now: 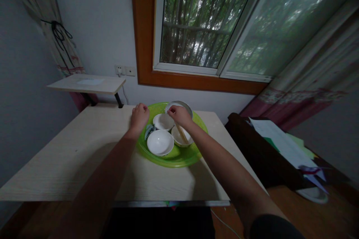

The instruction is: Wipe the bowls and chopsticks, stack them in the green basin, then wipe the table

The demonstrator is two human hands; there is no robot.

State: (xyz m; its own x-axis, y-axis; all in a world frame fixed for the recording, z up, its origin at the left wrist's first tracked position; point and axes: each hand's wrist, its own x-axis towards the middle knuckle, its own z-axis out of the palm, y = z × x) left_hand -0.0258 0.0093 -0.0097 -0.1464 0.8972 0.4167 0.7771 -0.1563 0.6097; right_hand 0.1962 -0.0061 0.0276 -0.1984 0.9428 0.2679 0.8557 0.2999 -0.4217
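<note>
A round green tray (pixel 175 162) on the table carries several bowls. My left hand (pixel 140 117) is over its left rim, the fingers curled closed; whatever they may hold is hidden. My right hand (pixel 181 115) is in a pinch in front of the large bowl (pixel 183 105) at the back, and what is between the fingertips is too small to make out. Below it, a wooden stick-like utensil (pixel 182 134) rests in the right bowl (pixel 178 142). The middle bowl (pixel 163 122) is between my hands, with a shiny white bowl (pixel 160 142) nearer me. A crumpled grey-blue cloth (pixel 149 131) lies at the tray's left.
A small raised shelf (pixel 86 83) with a paper on it stands at the table's back left. Behind the table (pixel 92 145) are a wall with sockets (pixel 125 70) and a window (pixel 207 18). To the right, papers (pixel 280 142) lie on a dark brown piece of furniture.
</note>
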